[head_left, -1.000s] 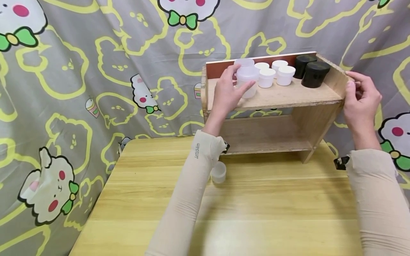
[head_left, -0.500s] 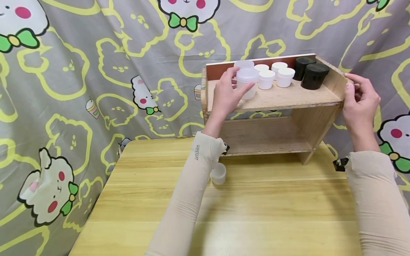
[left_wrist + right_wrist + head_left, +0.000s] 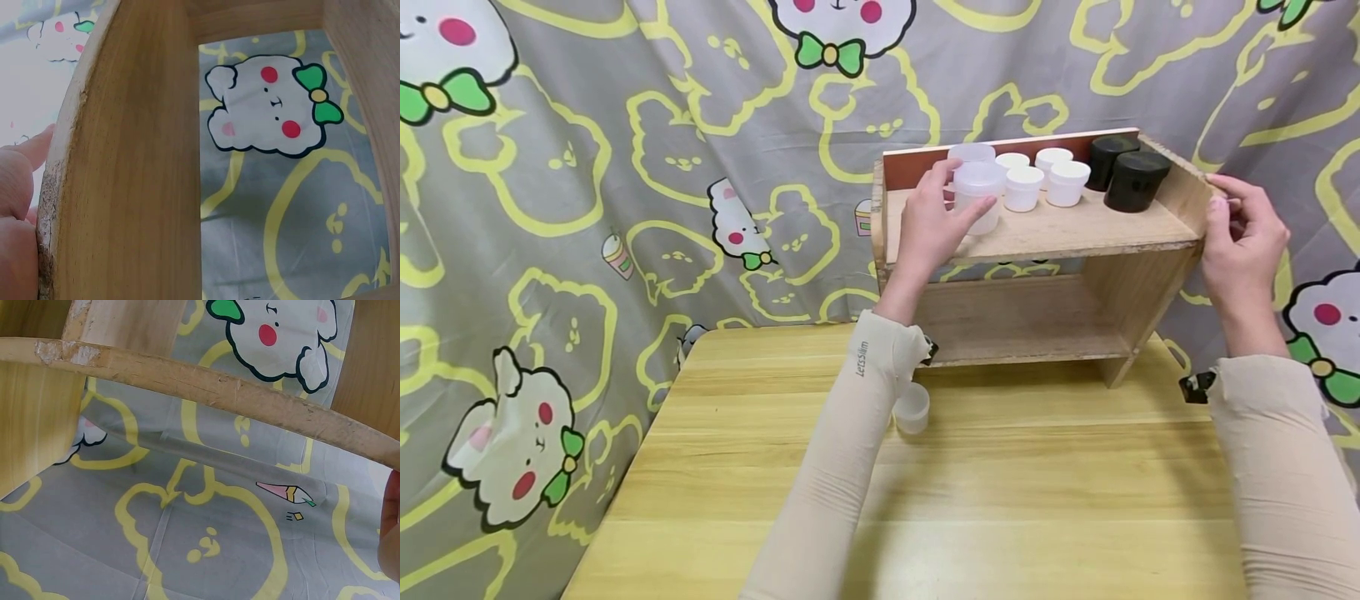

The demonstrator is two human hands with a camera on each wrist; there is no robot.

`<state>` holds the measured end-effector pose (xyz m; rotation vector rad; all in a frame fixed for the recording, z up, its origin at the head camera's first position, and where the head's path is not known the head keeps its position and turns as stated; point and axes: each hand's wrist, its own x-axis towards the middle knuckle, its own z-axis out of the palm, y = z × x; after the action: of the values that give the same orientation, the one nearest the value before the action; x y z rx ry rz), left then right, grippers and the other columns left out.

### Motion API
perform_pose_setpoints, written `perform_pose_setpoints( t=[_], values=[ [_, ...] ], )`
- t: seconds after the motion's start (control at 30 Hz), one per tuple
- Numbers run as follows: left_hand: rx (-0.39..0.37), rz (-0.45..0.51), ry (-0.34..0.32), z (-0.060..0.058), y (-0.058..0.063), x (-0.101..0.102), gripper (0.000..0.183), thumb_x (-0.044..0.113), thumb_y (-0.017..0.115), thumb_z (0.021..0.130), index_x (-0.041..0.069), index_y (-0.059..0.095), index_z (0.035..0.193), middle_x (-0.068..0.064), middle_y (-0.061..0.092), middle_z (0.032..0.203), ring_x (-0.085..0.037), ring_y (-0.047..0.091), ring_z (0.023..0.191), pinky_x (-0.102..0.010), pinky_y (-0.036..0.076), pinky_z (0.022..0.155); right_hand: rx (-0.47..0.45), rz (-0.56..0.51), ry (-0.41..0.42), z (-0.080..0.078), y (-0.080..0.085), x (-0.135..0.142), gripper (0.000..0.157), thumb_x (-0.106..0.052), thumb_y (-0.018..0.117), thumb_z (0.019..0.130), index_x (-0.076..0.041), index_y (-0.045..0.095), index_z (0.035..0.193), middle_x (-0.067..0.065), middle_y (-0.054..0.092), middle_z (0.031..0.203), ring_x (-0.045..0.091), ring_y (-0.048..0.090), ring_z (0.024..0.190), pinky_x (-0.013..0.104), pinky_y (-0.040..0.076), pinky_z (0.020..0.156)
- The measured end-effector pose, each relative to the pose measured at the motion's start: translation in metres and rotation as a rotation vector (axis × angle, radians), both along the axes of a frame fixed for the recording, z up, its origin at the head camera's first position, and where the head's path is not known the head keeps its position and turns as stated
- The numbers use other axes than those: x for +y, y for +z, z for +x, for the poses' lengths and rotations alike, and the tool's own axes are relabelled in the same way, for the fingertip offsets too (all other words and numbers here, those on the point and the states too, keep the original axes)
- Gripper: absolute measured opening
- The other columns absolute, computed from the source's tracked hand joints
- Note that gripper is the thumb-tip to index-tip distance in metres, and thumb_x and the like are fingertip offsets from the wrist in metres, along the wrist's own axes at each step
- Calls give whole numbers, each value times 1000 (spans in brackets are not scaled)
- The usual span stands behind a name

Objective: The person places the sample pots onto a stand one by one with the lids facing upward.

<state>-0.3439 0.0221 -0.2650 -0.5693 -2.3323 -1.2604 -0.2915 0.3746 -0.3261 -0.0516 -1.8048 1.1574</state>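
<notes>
In the head view my left hand (image 3: 927,215) holds a translucent lidded jar (image 3: 980,177) at the left end of the wooden shelf's top board (image 3: 1075,229), thumb and fingers around its sides. A second translucent jar (image 3: 972,152) stands right behind it. My right hand (image 3: 1247,237) pinches the edge of the wooden shelf's right side panel (image 3: 1183,187) between thumb and fingers. In the left wrist view only part of the left hand (image 3: 15,194) shows, beside the shelf board (image 3: 131,156); the jar is hidden there. The right wrist view catches a bit of a finger (image 3: 390,531) against the panel edge.
Several small white jars (image 3: 1022,187) and two black jars (image 3: 1137,181) stand along the top board. The lower board (image 3: 1022,312) is under them. Another translucent jar (image 3: 912,408) sits on the wooden table (image 3: 1000,500) by the left forearm. A patterned curtain (image 3: 700,167) hangs close behind.
Both hands keep their places on the jar and the side panel. The whole scene sits slightly lower in the head view.
</notes>
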Motion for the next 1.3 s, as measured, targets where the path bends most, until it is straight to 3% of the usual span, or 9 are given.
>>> perform_pose_setpoints(
  t=[0.23, 0.43, 0.67, 1.0, 1.3],
  values=[
    [15, -24, 18, 2, -2, 0, 75, 43, 83, 87, 14, 51, 148, -5, 63, 135, -18, 65, 112, -24, 53, 90, 6, -24, 6, 11, 7, -13, 31, -21, 57, 101, -20, 76, 126, -24, 56, 85, -5, 53, 78, 14, 41, 75],
    [105, -57, 68, 3, -6, 0, 78, 46, 84, 84, 14, 52, 148, -4, 61, 135, -19, 58, 124, -27, 49, 97, 10, -27, 17, 25, 16, -29, 32, -19, 56, 101, -16, 75, 126, -24, 55, 85, -6, 51, 77, 14, 40, 75],
    [204, -88, 80, 12, -9, -6, 76, 47, 83, 86, 13, 53, 148, -5, 59, 139, -20, 55, 125, -31, 49, 102, 0, -9, 12, 24, 16, -27, 32, -21, 56, 101, -18, 75, 127, -25, 55, 85, -6, 51, 77, 14, 40, 75],
    [331, -118, 81, 38, -13, -22, 67, 43, 81, 88, 13, 59, 144, -5, 62, 138, -22, 56, 127, -30, 45, 109, -14, 9, 12, 23, 17, -27, 32, -21, 55, 102, -18, 74, 128, -25, 53, 84, -7, 50, 76, 14, 39, 74],
    [420, -155, 22, 70, -26, -31, 54, 38, 73, 96, 15, 60, 142, -5, 64, 136, -23, 58, 121, -32, 48, 100, -16, 15, 14, 24, 17, -25, 32, -23, 55, 103, -20, 74, 129, -25, 54, 86, -6, 51, 78, 14, 40, 75]
  ],
)
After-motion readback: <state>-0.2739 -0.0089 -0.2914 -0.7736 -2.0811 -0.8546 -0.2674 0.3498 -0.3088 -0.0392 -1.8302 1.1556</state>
